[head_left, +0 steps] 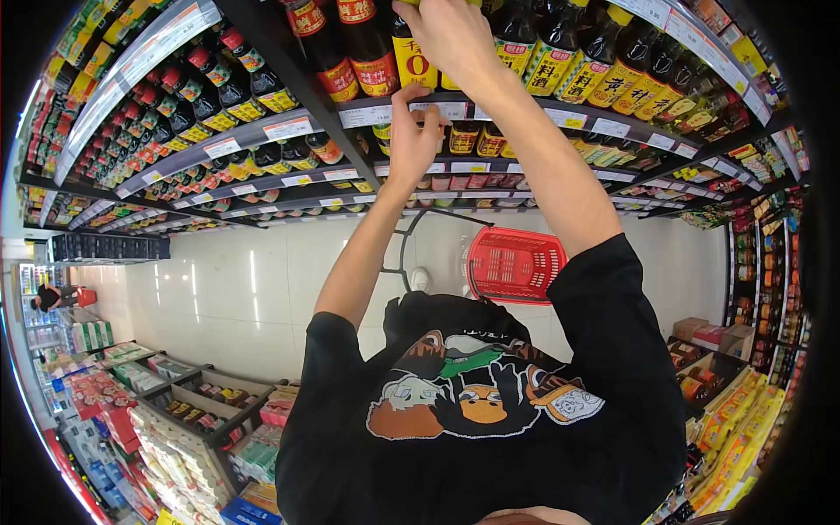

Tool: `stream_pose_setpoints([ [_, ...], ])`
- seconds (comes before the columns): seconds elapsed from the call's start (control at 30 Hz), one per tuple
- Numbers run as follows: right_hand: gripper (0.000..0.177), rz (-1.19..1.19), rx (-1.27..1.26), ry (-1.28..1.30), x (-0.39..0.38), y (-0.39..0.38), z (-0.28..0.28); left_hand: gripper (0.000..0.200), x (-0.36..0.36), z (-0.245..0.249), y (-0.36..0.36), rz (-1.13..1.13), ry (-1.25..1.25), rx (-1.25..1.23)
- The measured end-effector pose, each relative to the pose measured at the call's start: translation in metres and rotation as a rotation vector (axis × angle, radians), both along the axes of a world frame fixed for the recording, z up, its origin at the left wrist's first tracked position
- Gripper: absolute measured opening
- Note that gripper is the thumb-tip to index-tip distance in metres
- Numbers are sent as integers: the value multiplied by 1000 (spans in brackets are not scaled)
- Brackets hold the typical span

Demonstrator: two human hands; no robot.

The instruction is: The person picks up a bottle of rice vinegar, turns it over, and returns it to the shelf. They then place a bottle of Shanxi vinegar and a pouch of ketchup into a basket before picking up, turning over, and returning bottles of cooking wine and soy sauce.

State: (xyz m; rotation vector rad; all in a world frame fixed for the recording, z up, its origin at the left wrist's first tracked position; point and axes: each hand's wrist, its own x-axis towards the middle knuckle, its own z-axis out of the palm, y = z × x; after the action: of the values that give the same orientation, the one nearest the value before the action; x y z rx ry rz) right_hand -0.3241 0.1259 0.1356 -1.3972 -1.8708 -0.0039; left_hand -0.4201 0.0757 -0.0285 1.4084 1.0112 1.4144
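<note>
Okay, so the bottle with the yellow label (414, 63) is at the front of the far shelf (376, 115), squeezed between red-label bottles (374, 72) on the left and more dark bottles (560, 66) on the right. The right hand (451, 33) looks closed around its top, though the view cuts off up there, so I can't see the full grip. The left hand (415, 138) is just below, fingers half curled and partly open, near the base; can't tell if they actually touch. Honestly, I'd keep that bottle upright, firm up top, with the left fingers steadying the base so it doesn't knock its neighbours. Glass-looking stuff packed that tight probably wants slow, straight moves. Red basket (514, 300) sits on the floor, right side.
</note>
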Motion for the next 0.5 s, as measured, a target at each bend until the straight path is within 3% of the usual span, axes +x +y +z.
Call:
stream_pose_setpoints([
  [0.37, 43, 26, 32, 43, 2, -1, -4, 40, 2, 0, -1, 0, -16, 1],
  [0.5, 51, 40, 56, 114, 6, -13, -7, 39, 3, 2, -11, -10, -51, -23],
])
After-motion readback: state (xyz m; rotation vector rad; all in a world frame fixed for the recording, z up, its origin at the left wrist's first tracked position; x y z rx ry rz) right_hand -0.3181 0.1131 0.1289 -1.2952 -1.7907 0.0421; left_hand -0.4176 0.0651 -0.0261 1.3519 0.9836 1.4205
